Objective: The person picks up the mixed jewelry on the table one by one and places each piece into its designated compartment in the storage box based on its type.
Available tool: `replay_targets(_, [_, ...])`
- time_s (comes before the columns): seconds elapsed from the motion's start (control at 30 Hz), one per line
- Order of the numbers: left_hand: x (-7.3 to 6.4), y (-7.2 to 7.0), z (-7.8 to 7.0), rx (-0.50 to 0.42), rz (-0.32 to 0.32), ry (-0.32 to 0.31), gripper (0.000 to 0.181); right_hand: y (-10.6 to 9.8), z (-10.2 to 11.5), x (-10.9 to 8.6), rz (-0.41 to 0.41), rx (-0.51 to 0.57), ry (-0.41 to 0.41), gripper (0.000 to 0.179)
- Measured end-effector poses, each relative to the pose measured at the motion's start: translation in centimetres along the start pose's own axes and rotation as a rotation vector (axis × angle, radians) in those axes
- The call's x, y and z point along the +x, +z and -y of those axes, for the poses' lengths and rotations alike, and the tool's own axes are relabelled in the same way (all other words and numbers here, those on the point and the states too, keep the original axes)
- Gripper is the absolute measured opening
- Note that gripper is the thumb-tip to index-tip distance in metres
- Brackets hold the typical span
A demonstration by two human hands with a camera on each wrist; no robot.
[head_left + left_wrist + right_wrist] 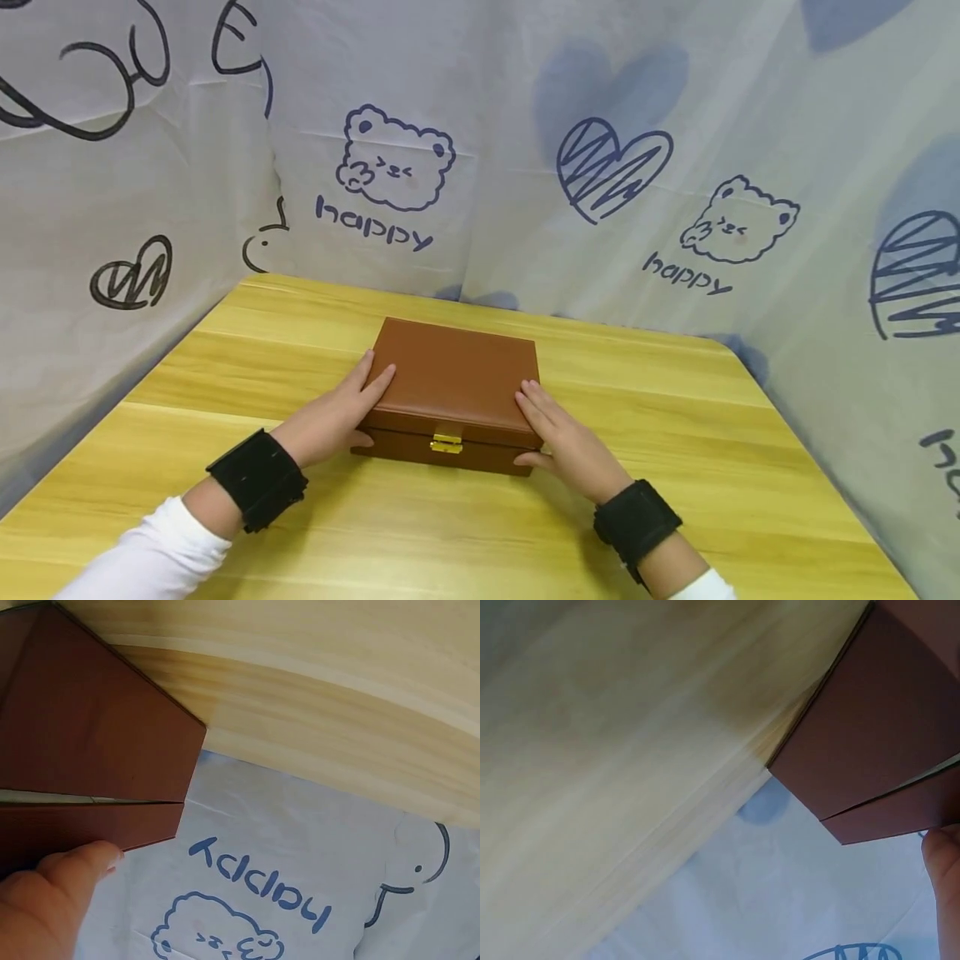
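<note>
A brown leather-look box (457, 371) sits on the wooden table, its gold clasp (446, 443) facing me. My left hand (333, 417) lies along the box's left side, fingers straight over the lid's edge and thumb by the front corner. On the opposite side, my right hand (577, 450) mirrors it, fingertips on the lid and thumb near the front. Both wrist views show a thin pale gap between the lid and the box's side wall (97, 720), narrowing toward the back. One finger (943, 862) touches the lid's rim in the right wrist view.
The yellow wood-grain table (420, 533) ends at a white cloth backdrop (495, 100) with drawn hearts, bear faces and lettering. Cloth also hangs along the left and right sides. Black bands (258, 481) wrap both wrists.
</note>
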State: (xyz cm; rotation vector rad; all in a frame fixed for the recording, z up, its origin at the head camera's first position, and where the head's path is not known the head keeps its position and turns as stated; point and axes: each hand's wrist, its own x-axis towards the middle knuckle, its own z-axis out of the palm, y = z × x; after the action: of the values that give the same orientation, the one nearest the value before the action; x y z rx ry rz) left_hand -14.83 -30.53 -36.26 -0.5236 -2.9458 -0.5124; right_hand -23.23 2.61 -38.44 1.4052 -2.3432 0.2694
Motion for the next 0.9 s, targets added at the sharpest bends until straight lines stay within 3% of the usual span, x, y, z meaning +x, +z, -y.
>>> replay_targets(0.13, [-0.4, 0.0, 0.0, 0.043, -0.023, 0.012, 0.085, 0.0, 0.2, 0.3, -0.003, -0.034, -0.030, 0.076])
replay_targets(0.23, [-0.2, 0.2, -0.3, 0.137, -0.061, 0.028, 0.082, -0.4, 0.7, 0.7, 0.030, -0.043, 0.018, 0.074])
replay_targets(0.33, [0.8, 0.5, -1.3, 0.263, -0.104, 0.084, 0.080, -0.7, 1.9, 1.8, 0.037, -0.053, 0.049, 0.072])
replay_targets(0.47, [2.9, 0.9, -3.1, 0.381, -0.090, 0.188, 0.076, -0.2, 4.2, 4.1, -0.022, -0.104, -0.026, 0.063])
replay_targets(0.53, [3.5, 1.1, -3.6, 0.401, -0.054, 0.211, 0.071, 0.3, 5.0, 5.0, -0.056, -0.132, -0.061, 0.058])
replay_targets(0.67, [3.9, 1.4, -4.0, 0.418, 0.002, 0.213, 0.067, 1.0, 5.9, 5.7, -0.082, -0.122, -0.049, 0.052])
replay_targets(0.9, [3.6, 2.1, -4.0, 0.446, -0.028, 0.231, 0.065, 0.9, 5.8, 5.3, -0.051, -0.098, -0.076, 0.051])
